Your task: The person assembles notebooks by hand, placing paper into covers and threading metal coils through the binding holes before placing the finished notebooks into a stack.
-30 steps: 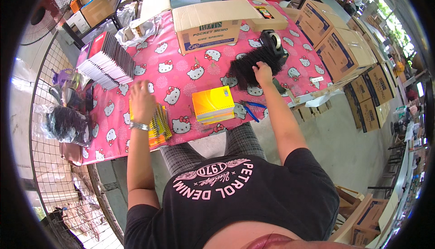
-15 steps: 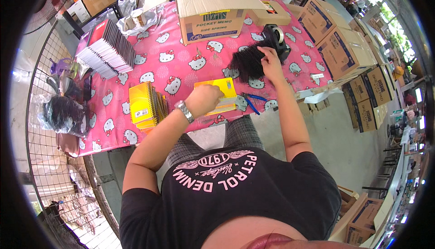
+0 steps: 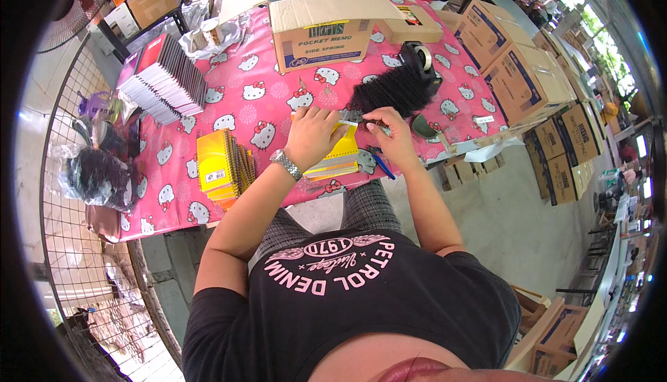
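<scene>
While both hands, left hand [image 3: 311, 135] and right hand [image 3: 393, 134], pinch what looks like black spiral [image 3: 352, 116], pink tablecloth [image 3: 264, 97] underneath, cartons [image 3: 522, 80] right.

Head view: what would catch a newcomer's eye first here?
The bright pink cartoon-print tablecloth covering the table stands out first. At its near edge, the left hand presses on a small yellow notebook stack while the right hand holds a black spiral binding over it. Left of them lies a pile of yellow spiral notebooks; behind is an open cardboard box.
</scene>
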Motion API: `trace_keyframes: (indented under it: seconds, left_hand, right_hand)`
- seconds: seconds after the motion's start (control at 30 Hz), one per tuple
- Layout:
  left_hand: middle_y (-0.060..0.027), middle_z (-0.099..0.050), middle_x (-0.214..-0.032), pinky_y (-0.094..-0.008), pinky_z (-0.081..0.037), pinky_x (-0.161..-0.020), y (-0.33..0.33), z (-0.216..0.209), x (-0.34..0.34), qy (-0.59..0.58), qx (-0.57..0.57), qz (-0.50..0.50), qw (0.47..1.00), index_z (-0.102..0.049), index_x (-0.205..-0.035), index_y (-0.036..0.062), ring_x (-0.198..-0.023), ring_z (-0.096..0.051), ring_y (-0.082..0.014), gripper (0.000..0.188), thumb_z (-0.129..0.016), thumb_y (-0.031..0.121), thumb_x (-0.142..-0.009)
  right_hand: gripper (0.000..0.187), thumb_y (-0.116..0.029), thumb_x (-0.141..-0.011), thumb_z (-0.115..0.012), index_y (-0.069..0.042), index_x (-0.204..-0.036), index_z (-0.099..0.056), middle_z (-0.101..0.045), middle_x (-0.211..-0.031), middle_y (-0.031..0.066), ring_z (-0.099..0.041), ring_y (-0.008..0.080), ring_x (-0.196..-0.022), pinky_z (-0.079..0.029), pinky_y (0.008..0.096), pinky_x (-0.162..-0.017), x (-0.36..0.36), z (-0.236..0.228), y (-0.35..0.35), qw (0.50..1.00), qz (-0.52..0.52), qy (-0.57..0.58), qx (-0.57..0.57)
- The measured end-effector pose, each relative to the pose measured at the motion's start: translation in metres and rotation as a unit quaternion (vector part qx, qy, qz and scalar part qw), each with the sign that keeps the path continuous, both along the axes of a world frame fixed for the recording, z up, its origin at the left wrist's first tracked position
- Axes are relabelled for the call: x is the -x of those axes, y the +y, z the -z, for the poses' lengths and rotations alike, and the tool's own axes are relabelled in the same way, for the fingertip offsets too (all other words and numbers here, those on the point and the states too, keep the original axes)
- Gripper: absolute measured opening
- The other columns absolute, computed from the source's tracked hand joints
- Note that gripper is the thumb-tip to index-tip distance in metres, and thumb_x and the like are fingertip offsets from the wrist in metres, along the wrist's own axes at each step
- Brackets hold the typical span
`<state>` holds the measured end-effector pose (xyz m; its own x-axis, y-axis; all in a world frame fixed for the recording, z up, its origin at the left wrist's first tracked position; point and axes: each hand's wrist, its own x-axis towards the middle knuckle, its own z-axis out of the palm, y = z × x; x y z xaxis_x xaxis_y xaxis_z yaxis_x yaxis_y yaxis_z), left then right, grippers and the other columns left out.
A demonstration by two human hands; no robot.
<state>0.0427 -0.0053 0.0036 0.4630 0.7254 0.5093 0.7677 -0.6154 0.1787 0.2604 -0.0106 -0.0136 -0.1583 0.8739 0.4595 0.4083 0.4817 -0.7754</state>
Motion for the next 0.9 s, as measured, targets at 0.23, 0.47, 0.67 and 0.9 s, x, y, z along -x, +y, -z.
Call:
trace_keyframes:
  seconds: [0.23,0.47,0.67,0.9]
  left_hand:
    - [-0.0060,-0.062,-0.081,-0.0412,-0.040,-0.080,0.002,0.003,0.000,-0.008,-0.004,0.003,1.000,-0.059,-0.086,0.0102,-0.083,-0.059,-0.0252,0.021,-0.062,0.030,-0.089]
    - [-0.0058,-0.062,-0.081,-0.0411,-0.041,-0.081,0.002,0.002,-0.002,-0.015,-0.006,0.011,1.000,-0.060,-0.086,0.0103,-0.083,-0.060,-0.0251,0.020,-0.063,0.030,-0.088]
    - [-0.0062,-0.062,-0.081,-0.0416,-0.041,-0.082,0.001,0.003,-0.002,-0.028,-0.001,0.008,1.000,-0.060,-0.086,0.0099,-0.083,-0.060,-0.0261,0.021,-0.063,0.031,-0.088]
    - [-0.0079,-0.064,-0.089,-0.0432,-0.041,-0.087,-0.002,-0.002,-0.009,0.002,0.016,0.008,1.000,-0.059,-0.094,0.0090,-0.090,-0.060,-0.0261,0.021,-0.062,0.029,-0.088]
  right_hand:
    - [0.020,-0.003,-0.091,-0.059,-0.008,-0.108,-0.069,-0.058,-0.095,0.0049,-0.057,0.0167,-0.082,-0.047,0.0270,-0.072,-0.007,-0.011,-0.006,0.991,-0.060,-0.007,0.123]
    - [0.022,-0.002,-0.091,-0.059,-0.008,-0.109,-0.069,-0.055,-0.095,0.0033,-0.054,0.0145,-0.082,-0.045,0.0259,-0.072,-0.012,-0.009,0.004,0.996,-0.078,-0.015,-0.031]
    - [0.021,-0.003,-0.093,-0.058,-0.009,-0.109,-0.070,-0.054,-0.096,0.0030,-0.052,0.0133,-0.082,-0.045,0.0250,-0.071,-0.012,-0.001,0.004,0.996,-0.088,0.017,0.024]
    - [0.031,-0.006,-0.092,-0.060,-0.008,-0.123,-0.061,-0.054,-0.090,0.0019,-0.051,0.0110,-0.079,-0.043,0.0247,-0.069,-0.013,-0.013,-0.006,0.931,-0.102,0.123,0.328]
